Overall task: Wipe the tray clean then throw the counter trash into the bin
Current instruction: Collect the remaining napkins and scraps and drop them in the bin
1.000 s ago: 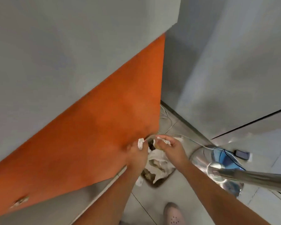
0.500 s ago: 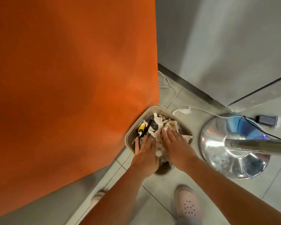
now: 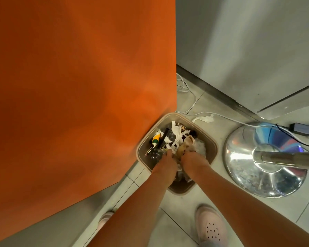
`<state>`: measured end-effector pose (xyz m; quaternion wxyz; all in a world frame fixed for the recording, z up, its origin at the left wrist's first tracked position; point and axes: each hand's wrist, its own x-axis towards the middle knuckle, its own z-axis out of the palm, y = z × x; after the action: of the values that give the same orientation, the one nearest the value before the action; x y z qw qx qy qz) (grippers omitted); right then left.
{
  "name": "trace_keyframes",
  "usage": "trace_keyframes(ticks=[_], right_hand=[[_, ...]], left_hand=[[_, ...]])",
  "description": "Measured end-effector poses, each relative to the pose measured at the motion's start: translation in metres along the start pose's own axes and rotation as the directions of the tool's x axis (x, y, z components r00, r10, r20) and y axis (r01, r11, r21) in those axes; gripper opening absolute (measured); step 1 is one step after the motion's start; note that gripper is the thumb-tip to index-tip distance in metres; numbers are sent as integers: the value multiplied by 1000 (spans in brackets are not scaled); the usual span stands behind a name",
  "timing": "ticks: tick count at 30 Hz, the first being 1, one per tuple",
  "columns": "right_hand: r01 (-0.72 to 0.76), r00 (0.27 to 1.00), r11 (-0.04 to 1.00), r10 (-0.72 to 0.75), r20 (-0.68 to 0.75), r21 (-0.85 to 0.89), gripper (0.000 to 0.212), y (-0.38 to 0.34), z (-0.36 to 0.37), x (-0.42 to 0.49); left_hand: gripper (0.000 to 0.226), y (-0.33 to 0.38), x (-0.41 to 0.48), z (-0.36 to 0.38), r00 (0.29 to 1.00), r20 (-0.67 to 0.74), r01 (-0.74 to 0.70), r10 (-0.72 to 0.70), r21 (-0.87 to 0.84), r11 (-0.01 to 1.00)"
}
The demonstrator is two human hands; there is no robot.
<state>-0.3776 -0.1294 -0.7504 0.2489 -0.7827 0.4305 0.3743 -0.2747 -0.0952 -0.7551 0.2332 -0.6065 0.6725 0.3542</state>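
Both hands have dropped since half a second ago. Then they lay flat above the heap. Now, in the head view, my left hand [image 3: 167, 164] and right hand [image 3: 193, 162] are sunk side by side into the trash [image 3: 177, 138] that fills the bin [image 3: 214, 139]. The fingertips are buried in paper and wrappers, so I cannot tell whether either hand is spread flat or has closed on something. I judge I am packing the load down so it sits below the rim and nothing spills back out.

The bin stands on the floor [image 3: 194, 207], tucked against the corner of the orange panel [image 3: 78, 86], which is why my arms come in from the open side. The tray is not in sight.

One white tissue scrap [image 3: 203, 119] lies on the floor just beyond the far rim, beside a cable [image 3: 192, 97]. It probably belongs in the bin too. The metal stand base [image 3: 248, 175] sits close on the right.
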Motion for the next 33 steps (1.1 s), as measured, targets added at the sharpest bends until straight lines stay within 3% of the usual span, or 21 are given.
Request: trace_keyframes(ticks=[3,6,8,11,18,24,30,33], right_hand=[[17,1000,1000,-17,1,-8,43,-2,4,13],[32,999,999,-33,31,33,41,-4,4,7],[51,998,997,-53,41,51,37,-3,-2,-6],[30,1000,991,-29,-10,133,33,-3,-22,-32],[83,957,870,66,-282,486,38,-16,-118,-127],[424,779,631,112,-617,650,30,-34,-219,-253],[790,518,327,95,-850,518,10,-68,-332,-412],[857,469,231,24,-883,461,11,-97,-381,-472]], left_hand=[[45,-2,5,-5,998,70,-14,8,78,997],[35,-2,0,-20,996,90,-27,23,46,999],[28,1,-10,-31,998,60,-6,12,-94,996],[40,2,-39,-49,999,-19,19,-25,-283,959],[33,7,-145,-132,961,-198,52,-191,-554,831],[31,29,-282,-228,867,-410,-92,-283,-689,719],[24,49,-461,-316,720,-590,-278,-367,-729,626],[20,52,-547,-353,644,-650,-411,-403,-738,535]])
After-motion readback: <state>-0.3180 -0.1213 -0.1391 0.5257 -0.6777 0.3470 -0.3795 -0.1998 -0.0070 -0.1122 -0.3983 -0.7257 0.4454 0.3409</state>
